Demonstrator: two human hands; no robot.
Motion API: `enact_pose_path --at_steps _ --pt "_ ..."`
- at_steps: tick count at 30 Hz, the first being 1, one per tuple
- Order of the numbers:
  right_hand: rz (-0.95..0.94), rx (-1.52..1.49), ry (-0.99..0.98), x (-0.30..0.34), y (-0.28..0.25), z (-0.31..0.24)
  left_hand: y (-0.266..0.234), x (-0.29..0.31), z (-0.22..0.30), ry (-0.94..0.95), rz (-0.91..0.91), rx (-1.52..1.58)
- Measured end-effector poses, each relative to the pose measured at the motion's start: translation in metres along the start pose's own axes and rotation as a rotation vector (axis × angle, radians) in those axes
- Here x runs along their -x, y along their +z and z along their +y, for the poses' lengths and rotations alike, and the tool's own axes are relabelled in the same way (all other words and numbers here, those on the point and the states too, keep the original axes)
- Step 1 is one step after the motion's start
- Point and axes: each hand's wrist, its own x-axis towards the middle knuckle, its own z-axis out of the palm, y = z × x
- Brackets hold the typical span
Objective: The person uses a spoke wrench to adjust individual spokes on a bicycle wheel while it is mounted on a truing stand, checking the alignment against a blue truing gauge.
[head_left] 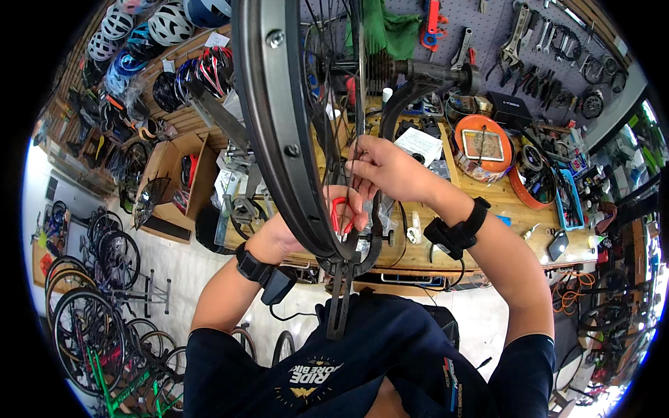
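A spoked bicycle wheel [279,139] with a dark rim stands upright in a black truing stand [412,87] in front of me. My left hand [354,198] reaches behind the rim, its fingers curled around a red spoke wrench [335,214] near the bottom of the wheel. The rim hides part of that hand. Just above it, my right hand [390,167] is closed in a pinch at a thin spoke [362,76]. The two hands are close together, and the right fingertips are partly covered by spokes.
Beyond the wheel, a wooden workbench [481,202] carries an orange round tin [488,167], a blue tray [570,202] and white paper [419,145]. Wrenches hang on the pegboard [488,28]. An open cardboard box [171,216] stands left; bicycles [87,327] crowd the lower left.
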Motion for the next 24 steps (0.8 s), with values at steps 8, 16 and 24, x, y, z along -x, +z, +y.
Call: enact_pose_path --at_steps 8,16,24 --pt "0.046 0.051 0.028 -0.005 0.002 0.009 0.011 -0.004 0.010 -0.079 0.356 -0.770" --pt "0.123 0.210 0.014 -0.017 0.000 0.032 0.012 -0.014 -0.007 0.104 0.497 -1.455" --pt "0.115 0.222 -0.082 -0.012 0.001 0.027 0.004 -0.012 0.001 -0.008 0.278 -0.818"
